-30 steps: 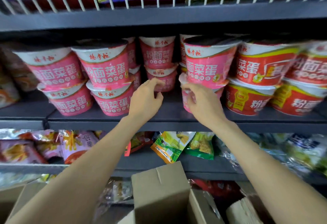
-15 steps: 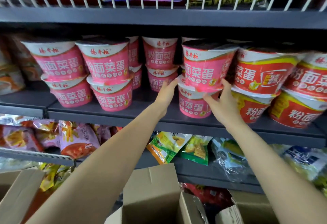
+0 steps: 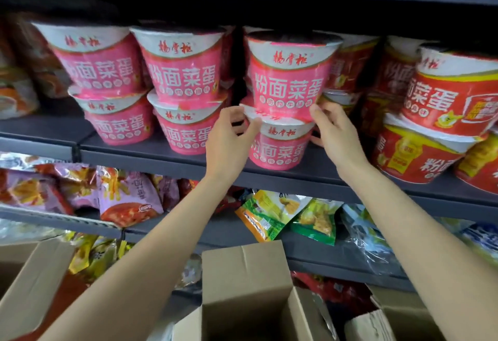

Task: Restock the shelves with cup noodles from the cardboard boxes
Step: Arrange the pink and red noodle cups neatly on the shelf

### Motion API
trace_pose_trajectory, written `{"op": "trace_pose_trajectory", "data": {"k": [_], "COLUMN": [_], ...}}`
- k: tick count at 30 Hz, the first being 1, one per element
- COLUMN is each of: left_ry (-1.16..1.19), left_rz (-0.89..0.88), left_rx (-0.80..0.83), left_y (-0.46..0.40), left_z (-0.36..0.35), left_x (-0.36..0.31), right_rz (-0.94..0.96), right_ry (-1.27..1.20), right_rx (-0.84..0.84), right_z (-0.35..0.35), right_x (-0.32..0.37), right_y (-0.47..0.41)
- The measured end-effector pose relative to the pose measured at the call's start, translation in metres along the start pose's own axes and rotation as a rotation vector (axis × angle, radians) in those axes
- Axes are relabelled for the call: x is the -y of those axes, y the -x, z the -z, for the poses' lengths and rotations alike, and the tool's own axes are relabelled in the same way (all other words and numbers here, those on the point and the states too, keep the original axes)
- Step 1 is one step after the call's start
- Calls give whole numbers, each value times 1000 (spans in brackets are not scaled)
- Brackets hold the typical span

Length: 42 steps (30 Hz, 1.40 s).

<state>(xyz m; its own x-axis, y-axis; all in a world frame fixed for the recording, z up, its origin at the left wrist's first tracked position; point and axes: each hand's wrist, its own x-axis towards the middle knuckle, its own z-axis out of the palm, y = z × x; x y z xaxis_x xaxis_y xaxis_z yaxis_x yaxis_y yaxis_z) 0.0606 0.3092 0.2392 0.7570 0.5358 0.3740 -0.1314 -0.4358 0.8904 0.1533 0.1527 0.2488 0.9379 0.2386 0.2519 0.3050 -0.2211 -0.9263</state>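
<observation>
Two pink cup noodles stand stacked at the front of the grey shelf [image 3: 134, 152]: a lower cup [image 3: 277, 152] and an upper cup [image 3: 289, 79]. My left hand [image 3: 229, 141] curls at the left side of the lower cup's rim, thumb on the lid edge. My right hand [image 3: 336, 136] grips the right side where the two cups meet, its fingertips against the upper cup's base. Two more pink stacks [image 3: 186, 98] stand to the left. An open cardboard box [image 3: 242, 273] sits below my arms; its inside is hidden.
Red cup noodles [image 3: 442, 98] are stacked close on the right. The shelf above hangs low over the cup tops. Snack bags [image 3: 126, 200] and green bags [image 3: 269, 216] fill the lower shelf. More cardboard boxes stand at the left [image 3: 32, 273] and right [image 3: 390, 322].
My left hand left the rear cups and came to the left side of the front stack. Both hands now hold that stack, which stands further forward and in line with the other pink stacks.
</observation>
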Motion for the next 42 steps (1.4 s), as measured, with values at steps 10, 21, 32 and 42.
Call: {"op": "trace_pose_trajectory", "data": {"k": [10,21,32,42], "left_ry": [-144,139,42,-104], "left_rz": [-40,-9,-139,-56], "left_rx": [-5,48,46,51], "left_y": [-28,-48,-25,-11], "left_z": [6,12,6,-9], "left_x": [10,-18,-18,-9], "right_rz": [60,217,149,64], "right_ry": [174,59,-9,70], "right_rx": [-22,-64,142,117], "right_z": [-27,-16,-12,-10], "right_x": [7,33,40,21], "right_y": [-20,-16,-25,-19]}}
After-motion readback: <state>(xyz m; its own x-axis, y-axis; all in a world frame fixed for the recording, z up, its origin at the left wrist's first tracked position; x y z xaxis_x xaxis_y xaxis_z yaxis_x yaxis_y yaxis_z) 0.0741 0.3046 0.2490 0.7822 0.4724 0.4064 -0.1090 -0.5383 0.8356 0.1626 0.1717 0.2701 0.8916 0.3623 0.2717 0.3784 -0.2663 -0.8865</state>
